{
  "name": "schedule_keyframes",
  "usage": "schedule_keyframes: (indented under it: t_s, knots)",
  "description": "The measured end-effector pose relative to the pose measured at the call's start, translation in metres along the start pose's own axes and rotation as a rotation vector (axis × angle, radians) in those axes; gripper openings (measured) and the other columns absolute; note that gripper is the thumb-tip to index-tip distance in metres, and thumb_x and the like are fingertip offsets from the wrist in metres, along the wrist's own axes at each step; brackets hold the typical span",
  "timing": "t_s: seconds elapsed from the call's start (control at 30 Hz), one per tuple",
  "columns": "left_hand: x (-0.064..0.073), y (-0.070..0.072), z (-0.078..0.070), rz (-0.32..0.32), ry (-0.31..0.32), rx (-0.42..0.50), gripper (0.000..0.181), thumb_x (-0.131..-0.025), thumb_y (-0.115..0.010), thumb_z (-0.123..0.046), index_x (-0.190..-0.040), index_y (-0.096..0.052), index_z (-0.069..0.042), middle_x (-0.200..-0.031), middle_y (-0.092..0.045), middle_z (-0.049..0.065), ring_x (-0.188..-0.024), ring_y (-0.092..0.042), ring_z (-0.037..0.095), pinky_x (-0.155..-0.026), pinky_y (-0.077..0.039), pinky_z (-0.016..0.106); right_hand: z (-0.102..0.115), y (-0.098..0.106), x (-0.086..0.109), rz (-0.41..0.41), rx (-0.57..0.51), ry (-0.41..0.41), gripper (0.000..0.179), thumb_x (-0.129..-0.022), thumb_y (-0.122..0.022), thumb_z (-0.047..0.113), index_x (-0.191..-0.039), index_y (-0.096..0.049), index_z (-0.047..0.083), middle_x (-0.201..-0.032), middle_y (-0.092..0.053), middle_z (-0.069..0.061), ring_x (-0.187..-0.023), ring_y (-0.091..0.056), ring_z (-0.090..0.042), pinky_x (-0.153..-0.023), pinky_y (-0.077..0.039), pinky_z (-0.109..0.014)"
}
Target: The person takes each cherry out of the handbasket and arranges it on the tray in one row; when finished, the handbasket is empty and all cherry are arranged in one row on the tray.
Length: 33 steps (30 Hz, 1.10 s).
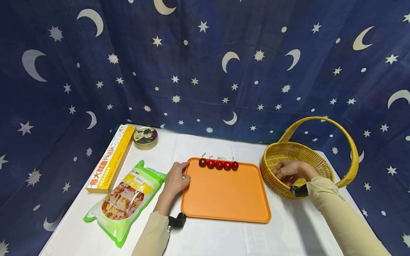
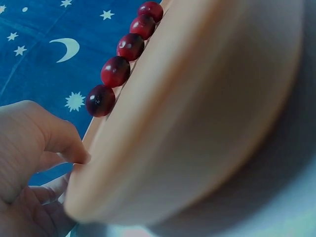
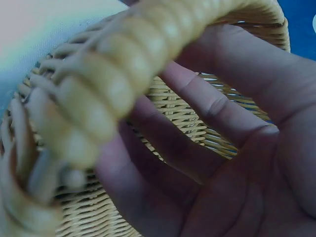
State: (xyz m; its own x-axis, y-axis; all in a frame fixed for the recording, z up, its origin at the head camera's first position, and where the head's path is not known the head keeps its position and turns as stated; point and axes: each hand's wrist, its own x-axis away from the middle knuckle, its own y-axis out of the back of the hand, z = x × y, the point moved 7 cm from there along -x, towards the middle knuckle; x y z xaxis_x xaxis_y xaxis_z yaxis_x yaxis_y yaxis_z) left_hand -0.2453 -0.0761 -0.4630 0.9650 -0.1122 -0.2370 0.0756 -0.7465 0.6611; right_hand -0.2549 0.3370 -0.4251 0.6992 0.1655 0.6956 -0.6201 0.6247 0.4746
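Observation:
The left hand pinches the left rim of an orange tray near its far corner. In the left wrist view, a fingertip presses on the tray's corner. Several dark red cherries line the tray's far edge, stems pointing away. On the right, a yellow wicker basket with a tall handle stands beside the tray. Inside it reaches the right hand, fingers loosely bent and spread. The right wrist view shows a thick braided band in front of these fingers, hiding their tips; nothing held shows between them.
Left of the tray lies a green food bag. Behind it is a yellow and white pasta box, with a round tin at its far end. A white cloth covers the table; a blue star-and-moon curtain hangs behind.

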Motion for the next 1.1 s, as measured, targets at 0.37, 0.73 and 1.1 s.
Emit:
schedule_keyframes:
  t_s: [0.37,0.73,1.1]
  knots:
    - [0.0,0.0,-0.002,0.011,0.01,0.013,0.054,-0.072,-0.064,-0.003,-0.126,-0.064,0.004,-0.09,-0.054,0.013,-0.074,-0.046,0.022,-0.063,-0.038,0.033,0.004,-0.001,0.002,0.021,-0.055,0.045,0.018,-0.079,-0.064,0.001,-0.097,-0.065,0.001,-0.071,-0.057,0.0,-0.061,-0.052,-0.011,-0.057,-0.049,-0.026]
    - [0.0,-0.002,0.0,0.004,0.003,-0.004,0.053,-0.071,-0.064,-0.003,-0.124,-0.065,0.004,-0.087,-0.051,0.011,-0.072,-0.044,0.02,-0.062,-0.037,0.032,0.014,0.008,0.007,0.005,-0.079,0.131,0.028,-0.081,-0.063,0.001,-0.109,-0.064,-0.006,-0.082,-0.061,-0.002,-0.074,-0.058,-0.015,-0.065,-0.054,-0.029]
    - [0.0,-0.001,0.002,0.007,0.006,0.002,0.054,-0.071,-0.064,-0.003,-0.125,-0.065,0.004,-0.089,-0.052,0.012,-0.073,-0.046,0.021,-0.064,-0.038,0.034,0.028,0.017,0.019,0.025,-0.07,0.162,0.031,-0.088,-0.063,0.005,-0.115,-0.061,-0.013,-0.09,-0.069,-0.009,-0.08,-0.066,-0.023,-0.071,-0.056,-0.035]
